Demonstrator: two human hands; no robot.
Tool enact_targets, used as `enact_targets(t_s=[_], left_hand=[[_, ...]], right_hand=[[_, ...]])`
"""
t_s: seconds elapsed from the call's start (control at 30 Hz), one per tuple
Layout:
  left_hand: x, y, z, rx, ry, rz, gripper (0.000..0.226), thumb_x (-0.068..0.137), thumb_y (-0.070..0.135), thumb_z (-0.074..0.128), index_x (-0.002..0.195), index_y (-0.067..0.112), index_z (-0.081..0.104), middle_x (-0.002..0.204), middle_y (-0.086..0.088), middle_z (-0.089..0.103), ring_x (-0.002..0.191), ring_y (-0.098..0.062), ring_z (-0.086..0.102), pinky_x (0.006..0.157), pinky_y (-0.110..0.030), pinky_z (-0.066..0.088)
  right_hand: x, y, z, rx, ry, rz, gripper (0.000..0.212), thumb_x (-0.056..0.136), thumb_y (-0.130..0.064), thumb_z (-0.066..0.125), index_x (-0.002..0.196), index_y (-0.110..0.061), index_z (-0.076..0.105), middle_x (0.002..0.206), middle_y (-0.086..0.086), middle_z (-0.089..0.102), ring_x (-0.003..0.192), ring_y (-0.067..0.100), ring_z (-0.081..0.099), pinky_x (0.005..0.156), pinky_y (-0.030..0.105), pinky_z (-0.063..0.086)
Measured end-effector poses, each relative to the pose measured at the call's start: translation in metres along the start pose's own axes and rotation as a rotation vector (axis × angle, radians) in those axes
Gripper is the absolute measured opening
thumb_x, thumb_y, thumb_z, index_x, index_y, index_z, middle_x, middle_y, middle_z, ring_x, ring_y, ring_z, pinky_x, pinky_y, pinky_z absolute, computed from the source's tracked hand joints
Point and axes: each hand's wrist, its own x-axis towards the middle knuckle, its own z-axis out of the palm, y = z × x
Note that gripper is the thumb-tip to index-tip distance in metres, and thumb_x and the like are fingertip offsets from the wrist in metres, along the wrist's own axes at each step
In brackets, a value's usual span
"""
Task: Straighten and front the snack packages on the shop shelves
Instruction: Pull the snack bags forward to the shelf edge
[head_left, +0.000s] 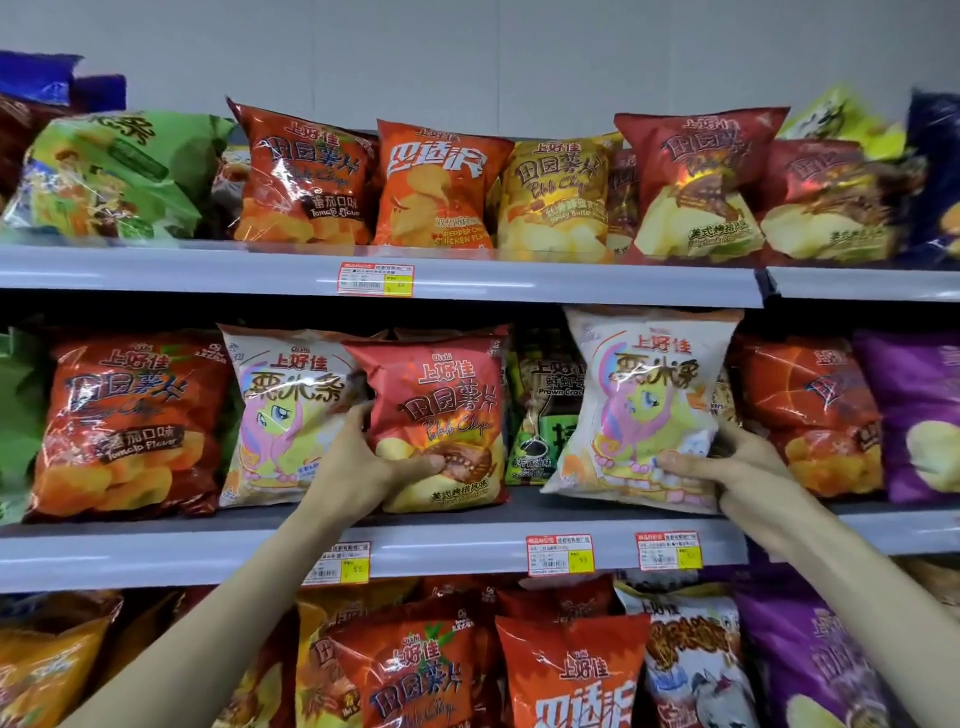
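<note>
On the middle shelf (467, 551) my left hand (363, 462) grips the lower left side of a red potato chip bag (441, 395), thumb across its front. My right hand (727, 462) holds the lower right corner of a white bag with a cartoon pony (644, 400), which leans to the left. Between the two bags a green prawn cracker bag (545, 415) stands further back. A second white pony bag (285, 410) stands left of the red bag, partly behind it.
An orange tomato chip bag (130, 421) stands at the middle shelf's left, orange (810, 410) and purple bags (919, 410) at its right. The top shelf (260, 270) holds a row of chip bags. More bags fill the bottom shelf. Price tags (561, 555) hang on the shelf edges.
</note>
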Motion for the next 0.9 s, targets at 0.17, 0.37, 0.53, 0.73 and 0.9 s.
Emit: enact_targets(t_s=[0.17, 0.37, 0.53, 0.73, 0.9], left_hand=[[-0.005, 0.000, -0.003, 0.002, 0.052, 0.065, 0.085, 0.057, 0.017, 0.103, 0.125, 0.032, 0.054, 0.111, 0.005, 0.079, 0.097, -0.012, 0.077, 0.094, -0.042, 0.060], [-0.007, 0.000, -0.013, 0.031, 0.031, 0.045, 0.080, 0.066, 0.023, 0.100, 0.132, 0.019, 0.056, 0.111, 0.003, 0.079, 0.094, -0.009, 0.077, 0.092, -0.040, 0.063], [-0.008, -0.004, -0.016, 0.094, 0.026, 0.036, 0.071, 0.072, 0.052, 0.093, 0.128, 0.024, 0.061, 0.111, 0.006, 0.079, 0.098, -0.011, 0.077, 0.093, -0.048, 0.062], [-0.031, 0.002, -0.023, 0.321, 0.087, 0.140, 0.057, 0.081, 0.043, 0.089, 0.128, 0.037, 0.057, 0.103, 0.018, 0.075, 0.087, 0.001, 0.071, 0.080, -0.033, 0.058], [-0.043, 0.011, -0.036, 0.503, 0.120, 0.180, 0.070, 0.086, 0.048, 0.083, 0.147, 0.033, 0.052, 0.142, 0.014, 0.058, 0.112, -0.008, 0.067, 0.096, -0.040, 0.058]], right_hand=[[-0.002, -0.001, 0.015, -0.190, 0.047, -0.082, 0.058, 0.067, -0.008, 0.095, 0.117, -0.022, 0.072, 0.105, -0.001, 0.081, 0.094, 0.022, 0.079, 0.073, 0.039, 0.066], [0.003, 0.003, 0.041, -0.227, 0.086, -0.116, 0.054, 0.074, -0.009, 0.093, 0.119, -0.026, 0.067, 0.110, -0.005, 0.076, 0.084, 0.013, 0.079, 0.064, 0.033, 0.065], [-0.002, 0.013, 0.052, -0.647, 0.091, -0.067, 0.072, 0.071, -0.065, 0.086, 0.129, -0.033, 0.058, 0.116, -0.018, 0.071, 0.094, 0.005, 0.071, 0.084, 0.020, 0.056], [-0.028, 0.017, 0.071, -0.815, 0.337, -0.398, 0.072, 0.089, -0.028, 0.081, 0.150, -0.019, 0.045, 0.144, -0.003, 0.040, 0.138, 0.020, 0.040, 0.109, 0.030, 0.033], [-0.041, 0.005, 0.103, -0.893, 0.110, -0.662, 0.047, 0.096, -0.026, 0.070, 0.140, -0.020, 0.055, 0.140, -0.010, 0.043, 0.136, 0.012, 0.040, 0.112, 0.031, 0.038]])
